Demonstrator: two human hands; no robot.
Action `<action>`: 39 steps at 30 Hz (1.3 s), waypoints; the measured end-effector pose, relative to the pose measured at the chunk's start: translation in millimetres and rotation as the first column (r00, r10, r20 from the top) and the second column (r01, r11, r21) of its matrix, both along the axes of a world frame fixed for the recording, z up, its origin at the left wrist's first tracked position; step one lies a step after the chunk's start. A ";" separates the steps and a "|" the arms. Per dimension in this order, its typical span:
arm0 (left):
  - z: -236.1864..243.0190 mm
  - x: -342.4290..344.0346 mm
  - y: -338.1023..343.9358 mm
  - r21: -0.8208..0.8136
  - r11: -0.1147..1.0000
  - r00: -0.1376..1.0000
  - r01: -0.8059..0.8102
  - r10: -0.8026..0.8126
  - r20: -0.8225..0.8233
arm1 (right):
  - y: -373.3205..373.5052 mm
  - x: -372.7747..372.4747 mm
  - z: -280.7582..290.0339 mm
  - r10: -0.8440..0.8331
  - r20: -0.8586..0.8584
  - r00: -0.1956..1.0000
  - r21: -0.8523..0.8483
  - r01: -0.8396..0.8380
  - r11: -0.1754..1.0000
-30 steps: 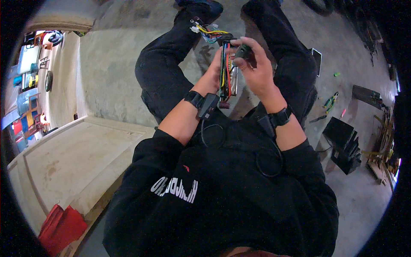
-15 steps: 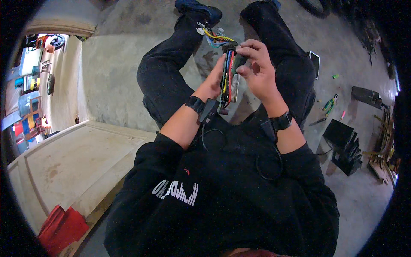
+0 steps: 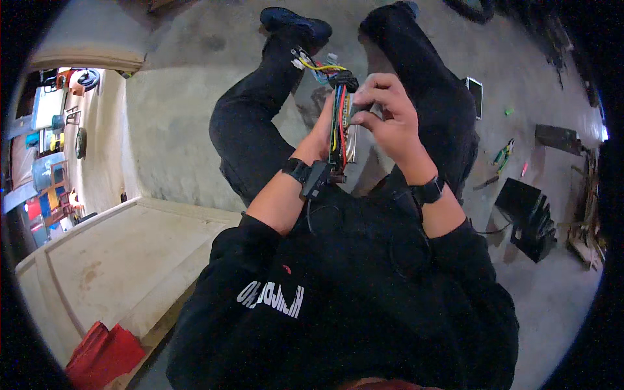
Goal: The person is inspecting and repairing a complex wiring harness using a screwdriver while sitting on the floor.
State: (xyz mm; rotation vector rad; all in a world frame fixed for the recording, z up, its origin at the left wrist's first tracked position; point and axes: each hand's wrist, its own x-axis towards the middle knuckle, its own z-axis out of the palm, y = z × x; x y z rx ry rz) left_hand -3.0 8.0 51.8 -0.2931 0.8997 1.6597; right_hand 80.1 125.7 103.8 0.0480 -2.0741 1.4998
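Observation:
Between my hands, above my spread legs, is a narrow electronic unit (image 3: 340,140) with an exposed board. Red, blue, yellow and green wires run along its length. A bundle of loose wires with plugs (image 3: 320,67) comes out of its far end through a black collar (image 3: 343,80). My left hand (image 3: 316,138) holds the unit along its left side, its fingers partly hidden behind it. At the right edge of the unit, my right hand (image 3: 390,112) has thumb and fingers drawn together on a small dark piece (image 3: 359,112), mostly hidden by the fingers.
Pliers (image 3: 503,153) with green handles lie on the concrete floor to the right, near black folded panels (image 3: 524,209) and a dark box (image 3: 559,139). A pale wooden panel (image 3: 123,250) stands at left with a red cloth (image 3: 107,354) on it.
The unit has shifted slightly left and toward me. My right hand's thumb and fingers have come closer together, and less of the dark piece shows between them.

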 end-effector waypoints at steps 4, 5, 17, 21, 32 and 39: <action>-26.5 -4.6 -10.1 0.180 0.983 0.989 0.039 -0.064 0.134 | -0.3 0.3 19.4 0.157 0.191 0.969 -0.149 -0.129 0.980; -13.7 -3.1 -5.9 0.154 0.988 0.990 -0.013 -0.009 0.141 | -1.7 -2.8 20.3 0.145 0.126 0.981 -0.091 -0.134 0.987; -22.4 0.7 7.7 0.081 0.990 0.990 -0.119 0.112 0.085 | -1.6 -5.3 13.3 0.059 0.077 0.995 0.011 -0.060 0.998; -32.6 -1.9 -3.9 0.068 0.997 0.998 -0.040 0.037 0.045 | -0.7 1.9 6.3 -0.026 0.066 0.997 0.047 0.023 0.999; -54.0 -5.9 -7.9 0.057 0.997 0.999 0.044 -0.045 0.022 | -2.7 3.1 8.9 -0.047 0.075 0.996 0.020 0.046 0.999; -47.6 -7.1 -2.8 0.089 0.996 1.000 0.010 -0.012 0.022 | -6.3 0.5 13.4 -0.081 0.025 0.996 0.044 0.080 0.996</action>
